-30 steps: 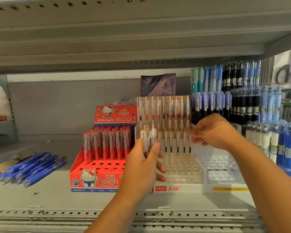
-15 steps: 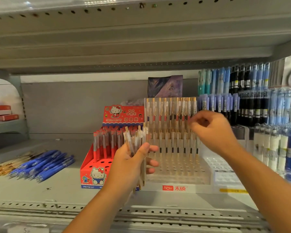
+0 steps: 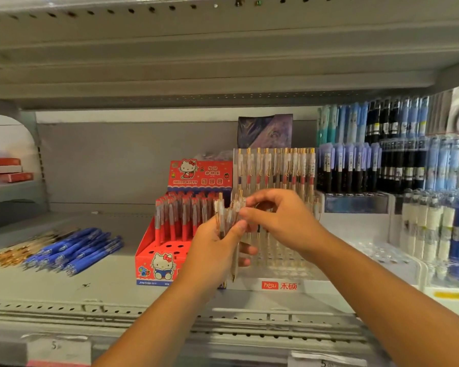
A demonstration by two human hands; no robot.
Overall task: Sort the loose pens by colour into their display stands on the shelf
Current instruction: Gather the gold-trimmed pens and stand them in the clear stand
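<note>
Clear-barrelled pens (image 3: 227, 218) stood bunched in the left hand (image 3: 215, 250) while the right hand (image 3: 278, 221) pinched one's top, before a clear stand (image 3: 276, 260) holding matching pens; beside it, red pens (image 3: 180, 218) filled a Hello Kitty box (image 3: 154, 263).

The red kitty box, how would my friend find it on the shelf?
Look at the grey shelf. The red kitty box stands near its middle, right of the loose blue pens and left of the clear stand. Only it is red cardboard with a white cartoon cat, holding red pens.
</note>
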